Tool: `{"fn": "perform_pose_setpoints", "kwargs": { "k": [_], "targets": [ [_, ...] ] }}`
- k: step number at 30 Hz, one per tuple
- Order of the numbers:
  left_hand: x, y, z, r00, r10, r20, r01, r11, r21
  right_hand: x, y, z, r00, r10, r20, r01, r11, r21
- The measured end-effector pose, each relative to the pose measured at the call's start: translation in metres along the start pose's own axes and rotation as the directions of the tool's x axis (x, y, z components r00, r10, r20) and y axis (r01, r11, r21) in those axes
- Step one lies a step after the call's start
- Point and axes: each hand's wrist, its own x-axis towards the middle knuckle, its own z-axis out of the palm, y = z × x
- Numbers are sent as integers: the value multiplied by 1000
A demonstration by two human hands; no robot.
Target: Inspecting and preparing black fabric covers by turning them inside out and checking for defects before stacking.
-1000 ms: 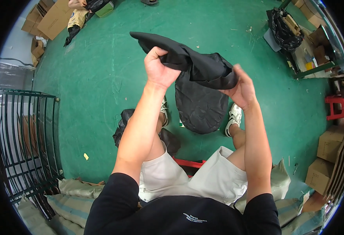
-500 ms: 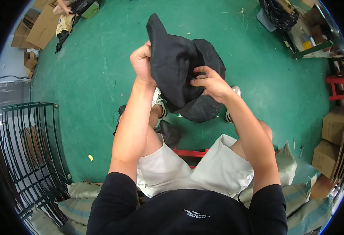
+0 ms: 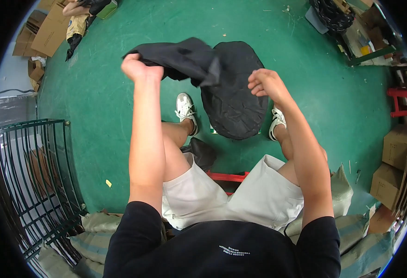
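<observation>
My left hand [image 3: 142, 69] is closed on the outer end of a black cloth piece [image 3: 180, 55], lifted and stretched out to the left. Blur smears the inner end of this cloth, which overlaps a large oval black fabric piece [image 3: 236, 102] between my feet. Whether the two are joined, I cannot tell. Beside the oval's right edge, my right hand [image 3: 267, 85] has loosely bent fingers, slightly apart, with nothing visible in them. What supports the oval is mostly hidden beneath it.
A dark bag-like bundle [image 3: 201, 154] lies near my left leg, by a red seat edge [image 3: 226, 176]. A green metal rack [image 3: 32, 176] stands left. Cardboard boxes [image 3: 389, 185] and a red stool [image 3: 399, 102] are at right. Another person's arm [image 3: 76, 9] shows at far left.
My left hand has swung left and pulled the upper black cloth sideways, uncovering more of the oval piece. My right hand has come out of the cloth folds and moved slightly right.
</observation>
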Motion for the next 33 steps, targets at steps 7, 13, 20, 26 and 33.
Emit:
{"fn": "perform_pose_setpoints", "kwargs": {
  "k": [7,13,20,26,33],
  "targets": [
    [11,19,-15,947,292,-138,-286,956,57,-14,24,4,979,29,201,166,455,-875],
    [-6,12,-4,998,40,48,-43,997,69,-10,15,19,953,74,292,193,593,-782],
    [-27,-63,5,720,-587,370,603,793,87,20,14,47,946,12,325,-253,654,713],
    [13,-127,3,900,-434,-50,436,885,164,72,4,12,955,282,-94,-32,413,910],
    [-6,-115,12,870,187,456,-462,630,624,38,-20,-5,992,32,122,-123,475,871]
  ]
}}
